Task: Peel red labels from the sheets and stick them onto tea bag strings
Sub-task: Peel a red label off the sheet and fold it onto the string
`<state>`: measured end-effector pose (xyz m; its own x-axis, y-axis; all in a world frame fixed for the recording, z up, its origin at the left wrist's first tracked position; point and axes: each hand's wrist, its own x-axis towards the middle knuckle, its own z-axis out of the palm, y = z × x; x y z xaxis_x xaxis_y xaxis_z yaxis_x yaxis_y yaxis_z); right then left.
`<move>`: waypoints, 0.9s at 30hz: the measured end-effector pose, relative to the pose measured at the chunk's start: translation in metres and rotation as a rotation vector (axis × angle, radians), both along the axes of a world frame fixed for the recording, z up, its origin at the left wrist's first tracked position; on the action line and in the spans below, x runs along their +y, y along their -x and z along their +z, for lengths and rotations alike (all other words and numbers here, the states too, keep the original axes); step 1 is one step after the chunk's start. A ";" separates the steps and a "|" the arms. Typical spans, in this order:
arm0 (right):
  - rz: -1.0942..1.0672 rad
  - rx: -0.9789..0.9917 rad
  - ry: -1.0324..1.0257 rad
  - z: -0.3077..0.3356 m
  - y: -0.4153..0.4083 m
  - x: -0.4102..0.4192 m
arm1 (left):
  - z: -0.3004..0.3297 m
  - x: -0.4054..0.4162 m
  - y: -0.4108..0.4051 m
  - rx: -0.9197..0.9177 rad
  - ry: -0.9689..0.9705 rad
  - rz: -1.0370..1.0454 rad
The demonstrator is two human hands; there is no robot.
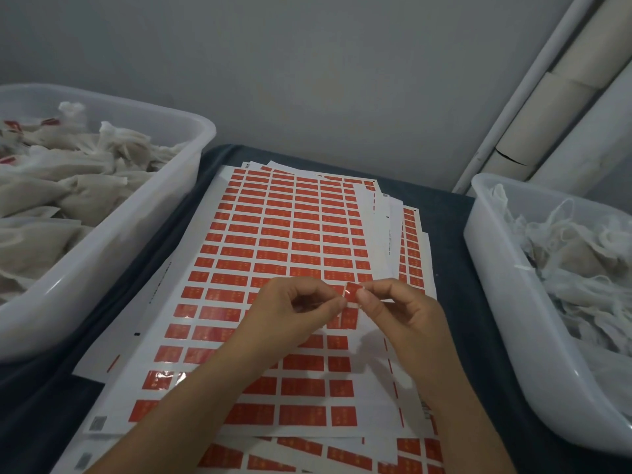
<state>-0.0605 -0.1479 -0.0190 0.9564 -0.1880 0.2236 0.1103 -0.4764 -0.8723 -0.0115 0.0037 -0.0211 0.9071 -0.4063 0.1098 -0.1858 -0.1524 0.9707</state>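
Two bare hands meet above a stack of label sheets on a dark worktop. A small red label stands upright between them, lifted just off the sheet. The right hand pinches its right edge, fingers clamped on it; the left hand has fingers curled, its tips touching the label's left edge. Whether a string lies under the label is unclear. Unlabelled tea bags sit in the right bin, nearer the right hand; labelled ones in the left bin.
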 end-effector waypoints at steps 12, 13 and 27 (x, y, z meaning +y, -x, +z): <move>0.044 0.130 -0.140 0.010 0.001 0.003 | 0.013 0.002 0.003 0.194 0.176 0.044; 0.044 0.132 -0.136 0.009 0.001 0.004 | 0.012 0.002 0.003 0.189 0.170 0.042; -0.028 0.025 -0.157 0.008 0.002 0.001 | 0.008 -0.001 0.003 0.082 0.067 0.048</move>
